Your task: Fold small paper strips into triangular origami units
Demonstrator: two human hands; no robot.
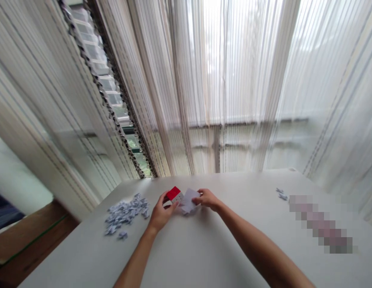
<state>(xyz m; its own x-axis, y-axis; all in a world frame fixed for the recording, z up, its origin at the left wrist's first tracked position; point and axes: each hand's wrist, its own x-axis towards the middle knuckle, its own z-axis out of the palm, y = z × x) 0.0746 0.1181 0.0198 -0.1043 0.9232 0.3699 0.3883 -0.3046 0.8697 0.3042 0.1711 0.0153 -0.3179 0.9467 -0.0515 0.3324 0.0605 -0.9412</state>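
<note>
While I watch through head view, left hand (160, 212) curls around red-and-white box (175, 194), fingers pinching it low over table (204, 248). Right hand (207, 199) pinches white paper sheet (189, 199), sheet touching box. Paper pile (126, 212) lies near left hand. Stray bits (282, 194) sit well apart, right side.

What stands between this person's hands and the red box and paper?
Nothing visible. The left hand holds the red box and the right hand pinches the paper. The pile of paper bits lies apart, to the left on the table.
</note>
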